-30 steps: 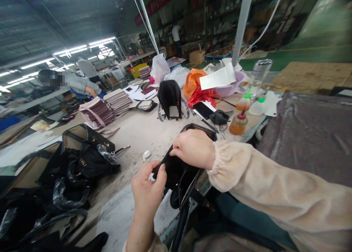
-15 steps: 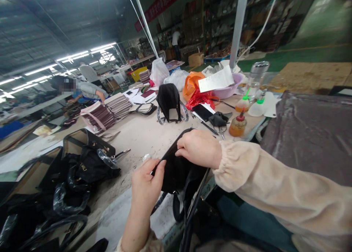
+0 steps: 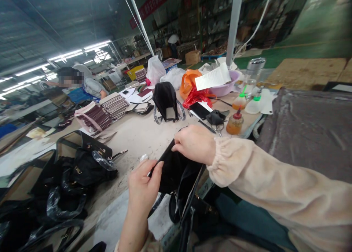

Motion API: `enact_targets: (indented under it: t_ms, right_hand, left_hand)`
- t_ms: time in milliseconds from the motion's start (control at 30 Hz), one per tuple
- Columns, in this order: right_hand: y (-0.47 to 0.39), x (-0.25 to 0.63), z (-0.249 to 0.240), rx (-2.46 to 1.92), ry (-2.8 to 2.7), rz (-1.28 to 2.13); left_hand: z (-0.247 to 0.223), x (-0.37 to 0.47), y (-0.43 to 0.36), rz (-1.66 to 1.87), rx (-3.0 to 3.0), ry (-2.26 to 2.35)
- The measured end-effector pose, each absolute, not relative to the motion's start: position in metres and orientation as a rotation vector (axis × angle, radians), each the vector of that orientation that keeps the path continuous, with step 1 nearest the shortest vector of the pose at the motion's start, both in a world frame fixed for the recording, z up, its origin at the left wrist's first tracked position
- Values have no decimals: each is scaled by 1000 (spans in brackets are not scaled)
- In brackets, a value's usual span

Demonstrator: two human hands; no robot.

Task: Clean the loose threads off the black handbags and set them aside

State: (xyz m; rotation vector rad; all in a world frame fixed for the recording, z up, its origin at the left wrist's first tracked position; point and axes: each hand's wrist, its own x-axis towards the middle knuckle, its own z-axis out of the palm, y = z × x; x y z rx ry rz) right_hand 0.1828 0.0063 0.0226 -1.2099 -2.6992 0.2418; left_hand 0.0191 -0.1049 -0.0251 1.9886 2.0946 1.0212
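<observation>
A black handbag is held at the table's near edge, its straps hanging down below. My left hand pinches one end of its top edge, thumb on the near side. Further along the same edge, my right hand grips with bent fingers, and the sleeve covers its wrist. The bag's far side is hidden behind my hands. Beyond it, another black handbag stands upright on the table with its mouth facing me and plastic-wrapped handles at its sides.
Several black bags lie heaped on the left. Behind them are bundled stacks of panels. To the right stand a red-capped glue bottle, a phone, scissors and a purple basin. A co-worker sits at the far left.
The view has shifted slightly, and both hands keep their hold on the bag's edge. In the background the co-worker at the left has raised their head, and a distant person has bent over.
</observation>
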Motion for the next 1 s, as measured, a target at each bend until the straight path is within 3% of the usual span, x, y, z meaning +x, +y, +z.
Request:
enact_targets:
  t_ms: [1000]
  right_hand:
    - [7, 184, 16, -1146, -2580, 203]
  left_hand:
    - [-20, 24, -104, 951, 2037, 2098]
